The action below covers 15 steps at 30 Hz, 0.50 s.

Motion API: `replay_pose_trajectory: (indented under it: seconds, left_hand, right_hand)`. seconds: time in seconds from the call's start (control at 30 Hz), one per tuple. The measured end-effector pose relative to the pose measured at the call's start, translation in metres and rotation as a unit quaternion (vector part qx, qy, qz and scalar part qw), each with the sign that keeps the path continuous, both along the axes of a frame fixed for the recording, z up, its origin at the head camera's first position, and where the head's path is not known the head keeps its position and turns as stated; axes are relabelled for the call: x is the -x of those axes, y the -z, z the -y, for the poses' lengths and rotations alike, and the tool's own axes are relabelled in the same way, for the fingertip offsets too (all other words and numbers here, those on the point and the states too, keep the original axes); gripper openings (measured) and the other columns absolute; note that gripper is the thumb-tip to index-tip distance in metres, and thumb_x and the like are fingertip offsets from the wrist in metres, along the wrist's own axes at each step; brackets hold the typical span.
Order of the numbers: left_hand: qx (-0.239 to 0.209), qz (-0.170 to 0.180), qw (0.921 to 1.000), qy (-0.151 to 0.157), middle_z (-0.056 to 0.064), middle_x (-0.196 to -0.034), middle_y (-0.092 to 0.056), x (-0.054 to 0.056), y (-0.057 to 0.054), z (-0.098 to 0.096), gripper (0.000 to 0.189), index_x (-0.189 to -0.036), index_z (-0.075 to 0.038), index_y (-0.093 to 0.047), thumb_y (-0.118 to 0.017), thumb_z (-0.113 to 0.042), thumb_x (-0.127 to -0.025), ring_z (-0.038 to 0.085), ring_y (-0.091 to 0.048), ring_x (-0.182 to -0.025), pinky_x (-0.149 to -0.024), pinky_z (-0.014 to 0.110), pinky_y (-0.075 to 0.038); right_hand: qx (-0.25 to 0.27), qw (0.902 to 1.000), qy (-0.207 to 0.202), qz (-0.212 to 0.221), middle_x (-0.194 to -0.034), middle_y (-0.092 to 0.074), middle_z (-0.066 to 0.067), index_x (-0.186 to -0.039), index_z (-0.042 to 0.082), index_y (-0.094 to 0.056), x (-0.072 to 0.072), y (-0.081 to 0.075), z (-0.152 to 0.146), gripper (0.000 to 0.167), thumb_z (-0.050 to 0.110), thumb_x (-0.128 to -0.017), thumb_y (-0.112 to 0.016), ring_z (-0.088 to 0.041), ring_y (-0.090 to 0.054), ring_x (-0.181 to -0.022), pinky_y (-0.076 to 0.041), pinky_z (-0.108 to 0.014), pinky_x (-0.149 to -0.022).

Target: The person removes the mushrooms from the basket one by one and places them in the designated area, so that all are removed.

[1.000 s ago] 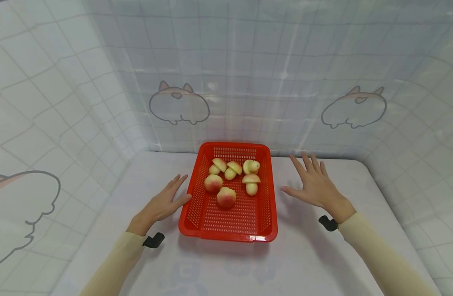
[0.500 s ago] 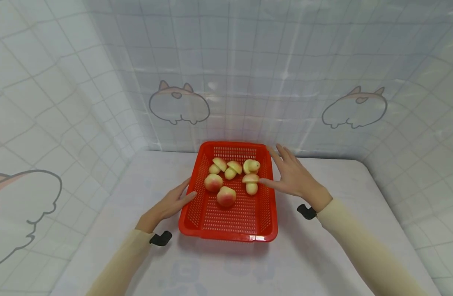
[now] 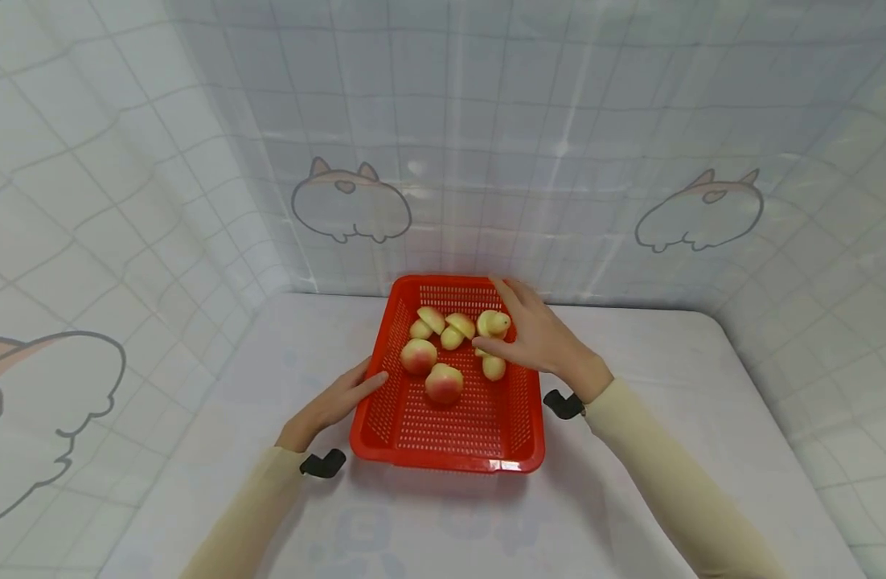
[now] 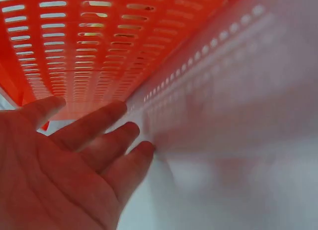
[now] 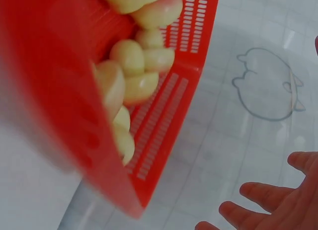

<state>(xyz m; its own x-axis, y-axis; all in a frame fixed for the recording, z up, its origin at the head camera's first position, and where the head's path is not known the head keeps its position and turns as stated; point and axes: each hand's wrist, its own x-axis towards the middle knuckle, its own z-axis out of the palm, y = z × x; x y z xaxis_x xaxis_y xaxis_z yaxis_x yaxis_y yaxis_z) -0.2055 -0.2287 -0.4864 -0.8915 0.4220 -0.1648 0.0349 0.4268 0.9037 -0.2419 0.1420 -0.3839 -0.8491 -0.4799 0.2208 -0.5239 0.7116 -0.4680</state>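
Note:
A red plastic basket [image 3: 443,460] stands on the table in the head view. Inside lie several pale yellow mushrooms with pink-tinged caps, one mushroom [image 3: 452,335] near the middle. Two rounded, peach-like pieces, one of them a yellow-red piece [image 3: 444,386], lie closer to the front. My left hand [image 3: 334,402] is at the basket's left side, thumb over the rim; the left wrist view shows its fingers loosely extended beside the slotted wall. Over the right side reaches my right hand [image 3: 540,338], fingers spread and holding nothing. It partly hides one mushroom [image 3: 494,368].
White tabletop [image 3: 653,418] surrounds the basket. A pale grid-patterned curtain [image 3: 522,121] with cartoon animal drawings hangs right behind the basket, and similar sheeting encloses both sides.
My right hand has moved left from beside the basket to over its right side. My left hand has come slightly right, up to the left rim. The basket and its contents look nearly unmoved.

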Motion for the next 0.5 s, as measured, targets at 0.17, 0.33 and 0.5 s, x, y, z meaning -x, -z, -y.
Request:
replay_pose_trajectory:
  seconds: [0.17,0.33,0.5]
  left_hand:
    - [-0.059,-0.006,0.9982,0.015,0.026,-0.135,-0.06,0.0,0.001,-0.002,0.06,-0.16,-0.011,-0.03,-0.05,-0.034,-0.108,0.038,-0.067,-0.111,-0.094,0.045,-0.059]
    - [-0.074,-0.002,0.9971,0.017,0.028,-0.134,-0.06,-0.002,0.004,-0.002,0.06,-0.16,-0.011,-0.03,-0.05,-0.033,-0.108,0.038,-0.068,-0.11,-0.091,0.041,-0.061]
    - [-0.08,-0.008,0.9967,0.008,0.027,-0.134,-0.061,-0.004,0.006,0.0,0.06,-0.159,-0.011,-0.033,-0.053,-0.031,-0.107,0.038,-0.068,-0.109,-0.09,0.041,-0.061]
  right_hand:
    - [0.021,0.9988,-0.006,0.045,-0.171,-0.019,-0.009,-0.167,0.025,-0.012,0.001,0.004,0.017,0.108,0.075,-0.086,-0.062,-0.033,-0.022,-0.156,-0.033,-0.06,-0.12]
    - [0.048,0.9958,-0.007,0.078,-0.171,-0.02,-0.002,-0.166,0.031,-0.01,0.001,0.012,0.03,0.108,0.077,-0.084,-0.063,-0.03,-0.02,-0.157,-0.033,-0.059,-0.12]
    - [0.068,0.9921,-0.011,0.104,-0.171,-0.022,0.0,-0.166,0.032,-0.008,0.001,0.02,0.042,0.11,0.078,-0.083,-0.064,-0.028,-0.022,-0.157,-0.031,-0.058,-0.122]
